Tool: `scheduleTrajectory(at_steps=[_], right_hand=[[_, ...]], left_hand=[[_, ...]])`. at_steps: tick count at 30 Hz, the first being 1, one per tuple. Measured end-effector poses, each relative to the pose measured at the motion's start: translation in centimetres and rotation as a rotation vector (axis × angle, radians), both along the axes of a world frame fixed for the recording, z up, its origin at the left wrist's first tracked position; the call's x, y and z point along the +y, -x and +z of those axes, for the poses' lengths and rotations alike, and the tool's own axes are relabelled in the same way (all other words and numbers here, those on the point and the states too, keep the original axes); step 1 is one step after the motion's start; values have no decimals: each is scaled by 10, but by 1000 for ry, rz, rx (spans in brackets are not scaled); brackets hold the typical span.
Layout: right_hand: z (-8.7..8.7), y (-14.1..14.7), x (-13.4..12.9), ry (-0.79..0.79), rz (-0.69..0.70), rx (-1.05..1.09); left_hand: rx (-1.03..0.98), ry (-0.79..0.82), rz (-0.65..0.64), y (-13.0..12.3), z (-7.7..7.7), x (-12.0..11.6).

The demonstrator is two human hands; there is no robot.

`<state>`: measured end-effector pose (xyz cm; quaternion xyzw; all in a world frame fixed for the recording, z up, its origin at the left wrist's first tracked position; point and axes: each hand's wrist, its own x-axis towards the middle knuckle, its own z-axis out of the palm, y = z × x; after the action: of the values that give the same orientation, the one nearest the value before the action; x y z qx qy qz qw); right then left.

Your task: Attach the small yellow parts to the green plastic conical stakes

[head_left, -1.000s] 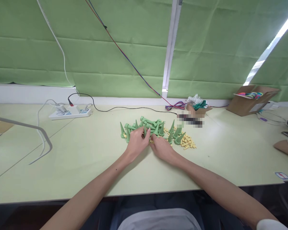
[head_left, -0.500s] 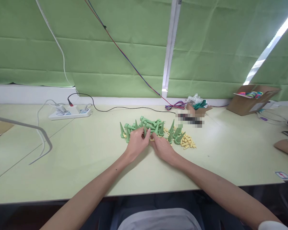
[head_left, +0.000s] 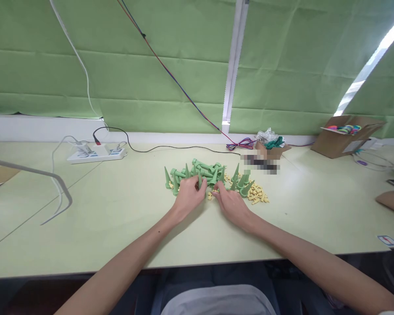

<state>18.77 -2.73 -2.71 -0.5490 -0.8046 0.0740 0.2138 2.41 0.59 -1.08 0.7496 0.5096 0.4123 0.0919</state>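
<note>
Holds a green cone [head_left: 200, 179], tip upward, in the fingers of the left hand [head_left: 188, 195], before a heap of green cones [head_left: 203, 166] on the desk [head_left: 118, 210]. Bends the fingers of the right hand [head_left: 232, 204] narrowly together, just beside small yellow pieces [head_left: 210, 196]; cannot tell whether grasping one. Includes, at right, standing green cones [head_left: 241, 182] beside a yellow pile [head_left: 258, 194].

The green cones [head_left: 213, 176] look like smooth, matt plastic; the small yellow pieces [head_left: 258, 194] at their right seem matt plastic too; the pale tabletop [head_left: 101, 218] is smooth with a soft sheen; the far blinds [head_left: 187, 39] look like creased cloth; the power strip [head_left: 96, 158], far left, is smooth plastic; the box [head_left: 330, 143], far right, dull cardboard.
</note>
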Motion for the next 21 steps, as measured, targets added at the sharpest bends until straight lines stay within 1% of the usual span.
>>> scheduleTrajectory(at_steps=[3,5,10,16,21], right_hand=[[-2,-4,-4,54,23,3],[-3,-5,-6,74,53,21],[-5,-3,-7,69,113,138],[-7,-1,-5,80,181,196],[-8,-4,-3,92,198,273]], left_hand=[[103,87,-39,2,-3,2],[168,117,-52,4,-5,3],[272,177,-36,8,-8,4],[276,179,-45,8,-10,6],[243,175,-60,7,-10,6]])
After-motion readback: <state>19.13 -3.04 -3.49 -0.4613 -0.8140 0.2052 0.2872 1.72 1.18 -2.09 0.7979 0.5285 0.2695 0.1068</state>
